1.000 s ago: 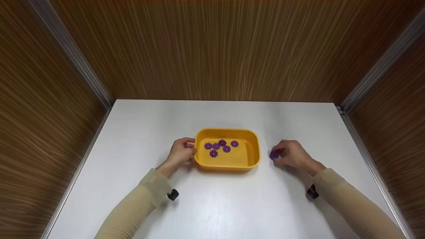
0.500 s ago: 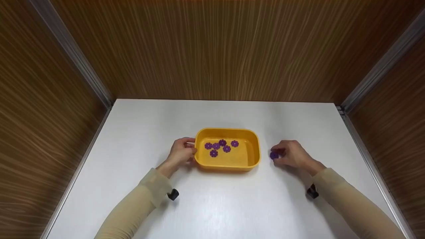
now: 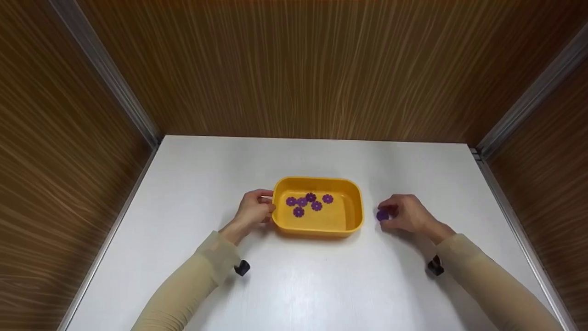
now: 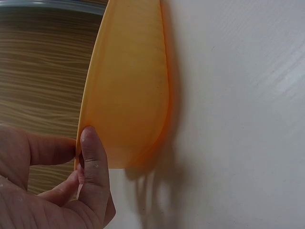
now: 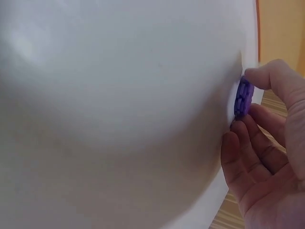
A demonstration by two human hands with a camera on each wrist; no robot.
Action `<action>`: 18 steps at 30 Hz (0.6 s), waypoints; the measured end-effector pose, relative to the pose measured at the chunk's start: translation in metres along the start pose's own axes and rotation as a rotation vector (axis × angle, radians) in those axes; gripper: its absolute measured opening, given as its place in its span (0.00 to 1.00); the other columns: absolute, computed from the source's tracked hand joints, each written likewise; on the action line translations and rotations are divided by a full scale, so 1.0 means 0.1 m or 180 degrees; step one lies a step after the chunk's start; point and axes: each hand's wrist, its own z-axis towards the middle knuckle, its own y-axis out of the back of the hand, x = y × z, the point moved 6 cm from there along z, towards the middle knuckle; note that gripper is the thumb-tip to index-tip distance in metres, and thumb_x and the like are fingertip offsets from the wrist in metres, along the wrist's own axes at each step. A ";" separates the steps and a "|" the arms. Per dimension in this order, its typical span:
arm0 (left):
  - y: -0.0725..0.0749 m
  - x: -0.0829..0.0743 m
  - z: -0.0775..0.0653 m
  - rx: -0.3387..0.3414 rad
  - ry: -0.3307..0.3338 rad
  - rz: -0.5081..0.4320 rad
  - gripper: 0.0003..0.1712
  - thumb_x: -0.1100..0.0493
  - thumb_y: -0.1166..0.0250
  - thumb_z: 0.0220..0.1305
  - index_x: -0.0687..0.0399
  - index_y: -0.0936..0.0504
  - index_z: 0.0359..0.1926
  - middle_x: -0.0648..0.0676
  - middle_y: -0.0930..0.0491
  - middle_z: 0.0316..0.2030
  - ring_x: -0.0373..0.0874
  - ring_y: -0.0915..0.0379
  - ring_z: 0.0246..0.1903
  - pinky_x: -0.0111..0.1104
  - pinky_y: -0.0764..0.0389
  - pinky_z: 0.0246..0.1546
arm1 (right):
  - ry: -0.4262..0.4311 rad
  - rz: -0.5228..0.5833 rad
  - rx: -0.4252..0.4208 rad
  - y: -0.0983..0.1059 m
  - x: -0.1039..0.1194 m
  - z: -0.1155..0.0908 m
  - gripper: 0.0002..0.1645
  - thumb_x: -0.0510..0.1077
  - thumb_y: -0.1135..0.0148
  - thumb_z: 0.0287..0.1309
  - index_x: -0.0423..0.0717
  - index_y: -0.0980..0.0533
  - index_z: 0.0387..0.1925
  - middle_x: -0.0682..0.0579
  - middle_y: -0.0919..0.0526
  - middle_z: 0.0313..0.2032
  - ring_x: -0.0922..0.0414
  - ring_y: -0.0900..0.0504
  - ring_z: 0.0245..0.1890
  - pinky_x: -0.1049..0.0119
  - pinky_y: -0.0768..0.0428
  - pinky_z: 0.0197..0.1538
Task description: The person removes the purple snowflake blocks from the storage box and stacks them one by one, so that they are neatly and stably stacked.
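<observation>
A yellow rectangular tub (image 3: 320,233) stands on the white table, with several purple flower-shaped discs (image 3: 298,212) lying flat inside. My left hand (image 3: 254,211) grips the tub's left end; in the left wrist view the thumb (image 4: 94,167) lies along the outer wall near the rim. To the right of the tub, my right hand (image 3: 406,214) pinches a purple flower-shaped piece (image 5: 243,98) between thumb and fingers, close to the tabletop. From the side this piece looks thick, with notched edges. The fingers partly hide it in the head view.
The white tabletop (image 3: 294,285) is bounded by a wood-grain back panel (image 3: 294,69) and side panels with metal edge strips. A dark device (image 3: 242,268) sits at the left wrist and another black device (image 3: 435,265) at the right one.
The head view has shifted slightly, so everything appears a little further right. Both hands keep their holds, and the tub and discs stay in place.
</observation>
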 end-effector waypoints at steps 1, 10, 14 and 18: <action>-0.01 0.00 0.00 0.0012 -0.0004 -0.0005 0.29 0.66 0.32 0.71 0.56 0.18 0.72 0.60 0.15 0.54 0.46 0.17 0.39 0.41 0.05 0.50 | 0.0007 -0.0002 -0.0019 0.01 0.00 0.00 0.29 0.44 0.12 0.53 0.45 0.10 0.58 0.50 0.09 0.44 0.53 0.15 0.44 0.74 0.12 0.50; -0.01 -0.01 0.00 0.0003 -0.0012 -0.0016 0.28 0.67 0.32 0.72 0.57 0.18 0.71 0.59 0.15 0.53 0.45 0.17 0.39 0.43 0.05 0.51 | 0.0664 -0.0033 -0.0343 0.15 0.35 0.03 0.22 0.40 0.17 0.57 0.36 0.09 0.53 0.44 0.08 0.41 0.48 0.12 0.40 0.67 0.10 0.41; -0.02 -0.01 0.01 0.0011 -0.0031 -0.0034 0.28 0.68 0.32 0.72 0.57 0.18 0.71 0.59 0.15 0.52 0.45 0.18 0.38 0.43 0.05 0.50 | 0.0887 -0.0040 -0.0369 0.15 0.54 0.05 0.22 0.40 0.17 0.58 0.37 0.09 0.53 0.42 0.07 0.43 0.48 0.11 0.42 0.66 0.08 0.41; -0.02 0.00 0.01 0.0010 -0.0022 -0.0071 0.28 0.68 0.32 0.71 0.58 0.18 0.71 0.59 0.15 0.52 0.44 0.17 0.38 0.43 0.05 0.49 | 0.1137 -0.0038 -0.0411 0.14 0.70 0.07 0.21 0.38 0.19 0.56 0.38 0.09 0.52 0.43 0.07 0.42 0.48 0.11 0.41 0.63 0.08 0.39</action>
